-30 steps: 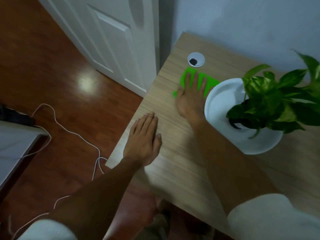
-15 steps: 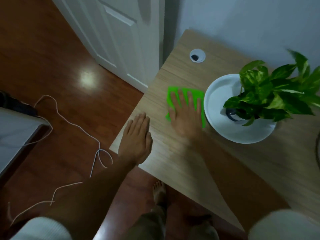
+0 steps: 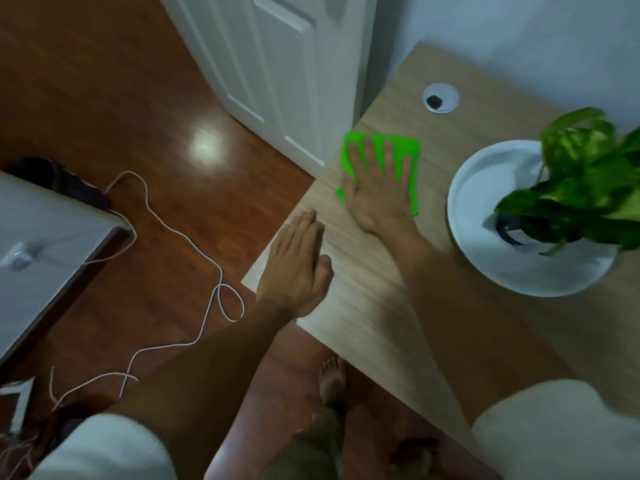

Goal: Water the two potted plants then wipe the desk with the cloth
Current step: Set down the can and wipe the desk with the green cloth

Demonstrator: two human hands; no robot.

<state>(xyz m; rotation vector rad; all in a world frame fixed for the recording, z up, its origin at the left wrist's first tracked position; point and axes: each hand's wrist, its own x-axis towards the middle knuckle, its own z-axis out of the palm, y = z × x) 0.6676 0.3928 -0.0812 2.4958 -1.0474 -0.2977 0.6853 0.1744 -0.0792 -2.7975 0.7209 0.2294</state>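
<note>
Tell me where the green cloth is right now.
In the head view the green cloth lies flat on the desk near its left edge, under the right hand, left of the white plant bowl.

Two hands (image 3: 377, 188), one cloth (image 3: 401, 142) (green), one plant (image 3: 588, 188)

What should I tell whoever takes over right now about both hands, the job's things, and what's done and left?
Right hand: flat, fingers spread, pressing the green cloth onto the desk near its left edge.
Left hand: open, flat on the desk's near left corner, holding nothing.
One potted plant stands in a white dish right of the cloth, apart from it. The second plant is out of view.
Done: wiping is under way; whether the watering happened cannot be judged here.
Left: probably the rest of the desk, around the dish and the cable grommet.
</note>
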